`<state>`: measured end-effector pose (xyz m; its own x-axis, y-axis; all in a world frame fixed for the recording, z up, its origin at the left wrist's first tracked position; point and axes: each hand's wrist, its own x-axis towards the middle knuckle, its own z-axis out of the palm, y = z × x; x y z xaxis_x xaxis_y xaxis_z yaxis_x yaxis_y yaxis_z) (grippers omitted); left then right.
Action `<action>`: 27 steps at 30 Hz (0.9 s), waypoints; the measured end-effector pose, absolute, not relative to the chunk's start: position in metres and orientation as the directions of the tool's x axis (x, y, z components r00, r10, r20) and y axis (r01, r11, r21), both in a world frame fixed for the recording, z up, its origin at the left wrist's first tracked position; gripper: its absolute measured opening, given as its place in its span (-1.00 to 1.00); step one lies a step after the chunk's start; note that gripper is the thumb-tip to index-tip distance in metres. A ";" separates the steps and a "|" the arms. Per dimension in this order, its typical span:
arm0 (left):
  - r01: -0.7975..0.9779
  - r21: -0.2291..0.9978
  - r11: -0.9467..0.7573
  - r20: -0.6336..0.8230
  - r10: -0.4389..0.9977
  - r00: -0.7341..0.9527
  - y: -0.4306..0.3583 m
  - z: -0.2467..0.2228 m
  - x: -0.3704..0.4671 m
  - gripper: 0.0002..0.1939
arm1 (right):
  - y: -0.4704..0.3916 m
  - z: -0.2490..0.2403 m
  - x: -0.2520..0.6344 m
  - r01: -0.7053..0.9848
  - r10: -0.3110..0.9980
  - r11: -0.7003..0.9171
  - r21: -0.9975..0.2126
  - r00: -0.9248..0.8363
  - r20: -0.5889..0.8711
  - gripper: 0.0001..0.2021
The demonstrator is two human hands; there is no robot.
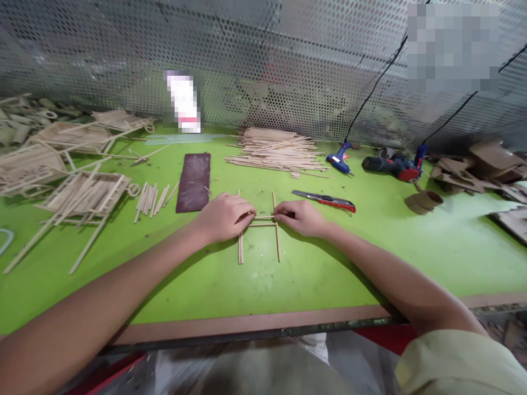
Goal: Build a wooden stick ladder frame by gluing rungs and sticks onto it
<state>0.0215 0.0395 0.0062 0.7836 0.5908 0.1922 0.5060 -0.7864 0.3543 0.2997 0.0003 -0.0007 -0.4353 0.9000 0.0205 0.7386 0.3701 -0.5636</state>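
Head view: a small stick frame (258, 227) is seen lying flat on the green bench (370, 258), near its front middle. It is made of two long upright sticks joined by short cross sticks between them. The left hand (224, 216) is laid over the left upright, its grip pinched narrow on the left end of the cross sticks. The right hand (300, 216) is set at 3 o'clock from the frame, its grip closed narrow on the right end of the cross sticks where the right upright is met.

A red-handled utility knife (325, 200) is found at 2 o'clock from the frame, just beyond the right hand. A loose pile of sticks (278, 151) is heaped at 12 o'clock, toward the perforated metal wall (288, 60). A dark sanding sheet (194, 181) lies at 10 o'clock, with a few short sticks (152, 198) beside it at 9 o'clock. Finished stick panels (82, 192) are stacked farther out at 9 to 10 o'clock. A blue glue gun (340, 159) rests at 1 o'clock, and a red and black power tool (391, 164) lies beyond it at 2 o'clock.
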 end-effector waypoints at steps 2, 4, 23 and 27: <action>0.509 0.367 -0.779 0.183 0.597 0.781 0.037 0.008 0.022 -0.60 | -0.001 0.000 0.298 0.726 0.891 0.381 -0.573 -0.454 0.017 -0.83; 0.520 0.388 -0.761 0.154 0.610 0.777 0.034 0.010 0.023 -0.59 | -0.004 0.000 0.296 0.707 0.879 0.389 -0.591 -0.477 0.006 -0.83; 0.504 0.604 -0.617 -0.015 0.623 0.782 0.032 0.010 0.031 -0.72 | -0.012 -0.002 0.284 0.665 0.865 0.365 -0.651 -0.500 -0.026 -0.89; 0.499 0.609 -0.616 -0.015 0.621 0.784 0.034 0.010 0.032 -0.75 | -0.010 0.002 0.284 0.688 0.856 0.386 -0.614 -0.515 -0.038 -0.89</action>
<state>0.0324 0.0339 0.0098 0.7840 0.6206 -0.0149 0.4993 -0.6161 0.6092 0.2836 -0.0102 0.0019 -0.5153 0.8562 -0.0385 0.6879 0.3864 -0.6144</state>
